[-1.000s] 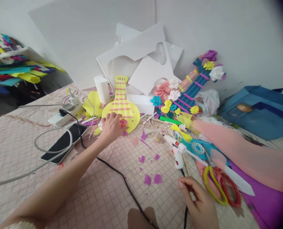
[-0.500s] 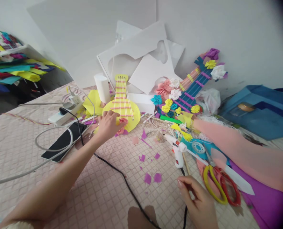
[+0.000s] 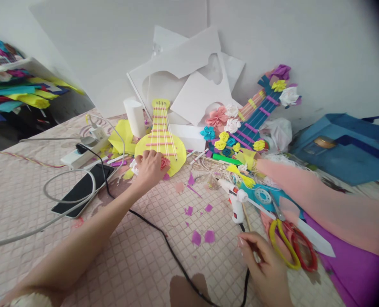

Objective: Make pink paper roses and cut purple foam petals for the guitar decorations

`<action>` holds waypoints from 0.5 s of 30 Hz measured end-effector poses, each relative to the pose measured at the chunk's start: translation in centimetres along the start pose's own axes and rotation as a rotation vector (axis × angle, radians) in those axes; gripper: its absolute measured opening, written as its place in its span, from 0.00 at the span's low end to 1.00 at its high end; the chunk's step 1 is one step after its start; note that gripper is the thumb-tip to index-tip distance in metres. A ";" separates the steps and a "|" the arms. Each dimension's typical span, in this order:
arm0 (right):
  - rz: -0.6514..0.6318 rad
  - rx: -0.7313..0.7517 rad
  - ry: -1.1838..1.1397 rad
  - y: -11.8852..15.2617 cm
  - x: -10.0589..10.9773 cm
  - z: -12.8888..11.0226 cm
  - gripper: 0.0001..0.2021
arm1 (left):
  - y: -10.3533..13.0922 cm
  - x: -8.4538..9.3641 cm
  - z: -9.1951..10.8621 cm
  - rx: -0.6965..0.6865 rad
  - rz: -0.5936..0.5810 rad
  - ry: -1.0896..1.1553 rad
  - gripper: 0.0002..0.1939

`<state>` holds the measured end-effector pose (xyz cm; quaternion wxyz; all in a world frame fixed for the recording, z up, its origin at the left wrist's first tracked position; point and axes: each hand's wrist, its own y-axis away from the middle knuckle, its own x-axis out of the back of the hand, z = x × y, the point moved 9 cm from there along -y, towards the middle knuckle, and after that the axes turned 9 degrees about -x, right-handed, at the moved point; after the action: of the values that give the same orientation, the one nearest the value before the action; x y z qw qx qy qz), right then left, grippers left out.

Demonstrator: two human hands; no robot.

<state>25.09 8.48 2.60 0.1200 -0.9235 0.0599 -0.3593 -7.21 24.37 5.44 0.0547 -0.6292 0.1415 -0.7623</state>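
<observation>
My left hand (image 3: 152, 168) reaches to the lower body of a yellow paper guitar (image 3: 179, 149) with white strings and pink strips. Its fingers are curled down over the flowers there, hiding what they grip. A pink paper rose (image 3: 165, 163) shows at its right, and a white paper flower (image 3: 134, 166) at its left. Near the front, my right hand (image 3: 266, 266) is closed, thumb against forefinger. A thin wooden stick (image 3: 247, 217) leads from beside the white glue gun (image 3: 235, 200) to these fingers; I cannot tell whether they hold it.
Scissors (image 3: 285, 245) lie right of the glue gun, by pink and purple paper. A blue guitar (image 3: 253, 123) with paper flowers leans at the back. Left are a phone (image 3: 83, 187), a power strip (image 3: 83, 151) and loose cables. Purple scraps (image 3: 209, 236) dot the tabletop.
My left hand has shifted slightly on the guitar, over the pink flowers, and a white flower now shows at its left. My right hand has barely moved. The view has turned a little.
</observation>
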 end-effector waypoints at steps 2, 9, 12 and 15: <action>0.075 -0.083 0.022 -0.5 0.8 1.0 0.07 | 0.1 0.8 -0.1 0.008 0.050 0.052 0.14; 0.139 -0.164 0.151 -5.2 1.6 1.9 0.23 | 1.4 1.5 0.0 0.095 -0.019 1.039 0.16; -0.015 -0.147 0.155 -7.5 -0.5 1.8 0.21 | 2.9 -0.2 3.0 0.116 -0.302 1.620 0.16; -0.126 -0.185 0.128 -8.9 -2.6 2.3 0.19 | 4.0 -0.8 5.2 0.114 -0.427 1.940 0.14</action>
<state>24.95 18.01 1.67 0.0076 -0.9078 0.0420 -0.4172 -2.35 20.01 4.49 -0.1927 0.2578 -0.0280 -0.9464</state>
